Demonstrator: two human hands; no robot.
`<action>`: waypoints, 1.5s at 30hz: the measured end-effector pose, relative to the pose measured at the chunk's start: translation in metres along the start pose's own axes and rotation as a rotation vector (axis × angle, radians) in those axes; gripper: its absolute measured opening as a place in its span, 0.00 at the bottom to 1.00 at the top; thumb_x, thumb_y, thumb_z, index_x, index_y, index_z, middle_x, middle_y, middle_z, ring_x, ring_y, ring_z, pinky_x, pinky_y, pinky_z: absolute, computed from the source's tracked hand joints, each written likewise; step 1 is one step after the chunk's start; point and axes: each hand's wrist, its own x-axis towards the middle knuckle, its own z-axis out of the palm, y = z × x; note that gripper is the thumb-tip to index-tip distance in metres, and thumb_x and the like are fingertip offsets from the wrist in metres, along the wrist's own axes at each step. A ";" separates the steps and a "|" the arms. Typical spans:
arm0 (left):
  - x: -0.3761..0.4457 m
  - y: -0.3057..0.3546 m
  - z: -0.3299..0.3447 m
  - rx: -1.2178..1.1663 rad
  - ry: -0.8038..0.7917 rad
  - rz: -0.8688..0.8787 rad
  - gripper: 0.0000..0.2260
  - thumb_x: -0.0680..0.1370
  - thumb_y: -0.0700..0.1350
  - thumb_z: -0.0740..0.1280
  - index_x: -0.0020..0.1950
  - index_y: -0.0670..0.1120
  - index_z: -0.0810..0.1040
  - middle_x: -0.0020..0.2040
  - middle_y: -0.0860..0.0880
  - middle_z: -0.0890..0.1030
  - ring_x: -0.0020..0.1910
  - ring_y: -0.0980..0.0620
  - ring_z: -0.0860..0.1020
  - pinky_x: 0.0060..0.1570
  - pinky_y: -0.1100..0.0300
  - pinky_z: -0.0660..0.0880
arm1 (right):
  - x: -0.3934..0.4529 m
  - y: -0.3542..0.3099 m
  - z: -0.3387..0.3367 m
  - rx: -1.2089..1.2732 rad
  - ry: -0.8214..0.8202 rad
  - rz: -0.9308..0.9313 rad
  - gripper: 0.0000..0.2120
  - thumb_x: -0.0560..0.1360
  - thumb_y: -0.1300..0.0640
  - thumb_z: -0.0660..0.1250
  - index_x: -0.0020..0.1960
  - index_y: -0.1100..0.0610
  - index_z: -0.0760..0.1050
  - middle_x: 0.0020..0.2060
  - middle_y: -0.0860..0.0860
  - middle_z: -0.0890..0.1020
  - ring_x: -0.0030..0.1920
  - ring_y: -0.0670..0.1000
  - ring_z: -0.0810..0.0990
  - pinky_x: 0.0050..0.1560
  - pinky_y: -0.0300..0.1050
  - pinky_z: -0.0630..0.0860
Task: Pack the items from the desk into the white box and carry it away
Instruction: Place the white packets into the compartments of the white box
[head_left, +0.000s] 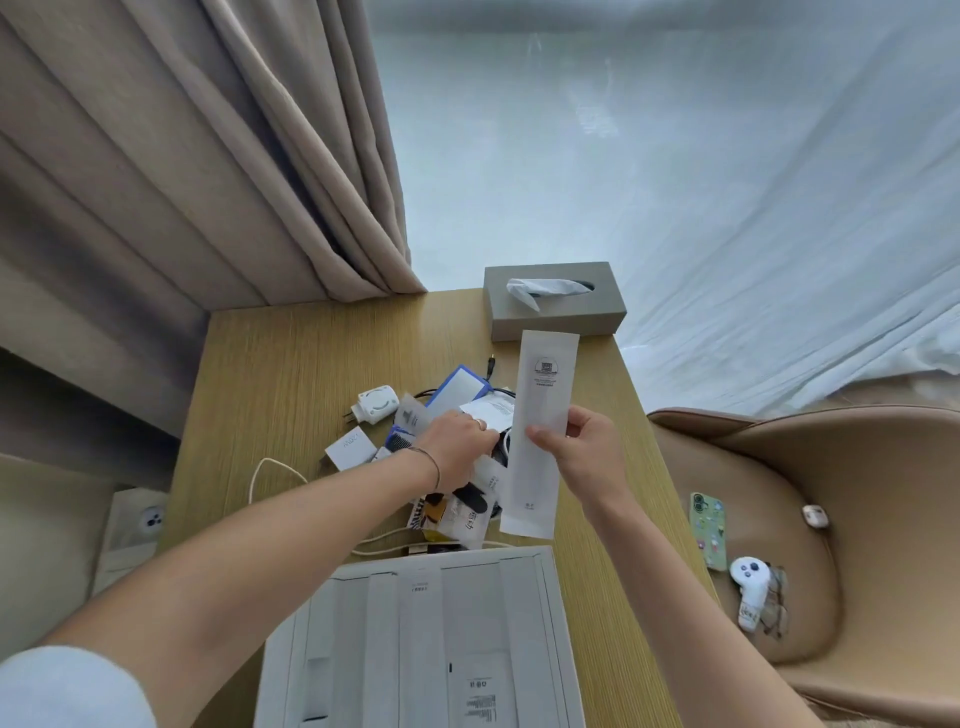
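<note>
While the right hand (582, 452) pinches a long white sleeve (540, 431) clear, the left hand (457, 447) digs clenched into the counter's (291, 364) clutter (447, 467) for the white box (415, 639).

Light wooden bench (291, 364), grey rectangular tissue box (556, 306) at its far edge, cluttered pile of chargers, cables and packets (447, 467) mid-bench, open white cardboard box (431, 639) nearest.

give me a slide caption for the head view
Right hand lifts a long white packet while the left hand sorts desk clutter above the white box.

Light wood-grain desk (291, 364), grey tissue box (553, 312), beige curtain (182, 156) (pleated), white box (550, 623)
</note>
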 end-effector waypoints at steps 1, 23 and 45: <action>-0.003 -0.001 0.000 -0.042 0.024 -0.017 0.08 0.75 0.41 0.67 0.54 0.46 0.74 0.49 0.46 0.78 0.49 0.45 0.75 0.42 0.57 0.63 | -0.001 0.000 -0.001 0.012 -0.005 0.002 0.06 0.73 0.61 0.76 0.48 0.51 0.85 0.43 0.48 0.88 0.45 0.51 0.87 0.46 0.50 0.83; -0.130 0.015 -0.074 -0.762 0.830 -0.505 0.06 0.74 0.48 0.73 0.47 0.46 0.82 0.43 0.51 0.83 0.39 0.51 0.79 0.28 0.69 0.69 | -0.082 -0.042 0.009 0.156 -0.179 -0.146 0.09 0.73 0.61 0.76 0.51 0.50 0.85 0.44 0.45 0.89 0.44 0.45 0.87 0.39 0.33 0.79; -0.246 0.053 -0.048 -1.236 0.899 -0.577 0.12 0.73 0.39 0.76 0.52 0.53 0.81 0.47 0.57 0.85 0.44 0.53 0.83 0.46 0.50 0.82 | -0.158 0.080 0.054 -0.528 -0.362 0.212 0.06 0.72 0.61 0.75 0.47 0.52 0.85 0.39 0.43 0.85 0.40 0.44 0.83 0.41 0.41 0.79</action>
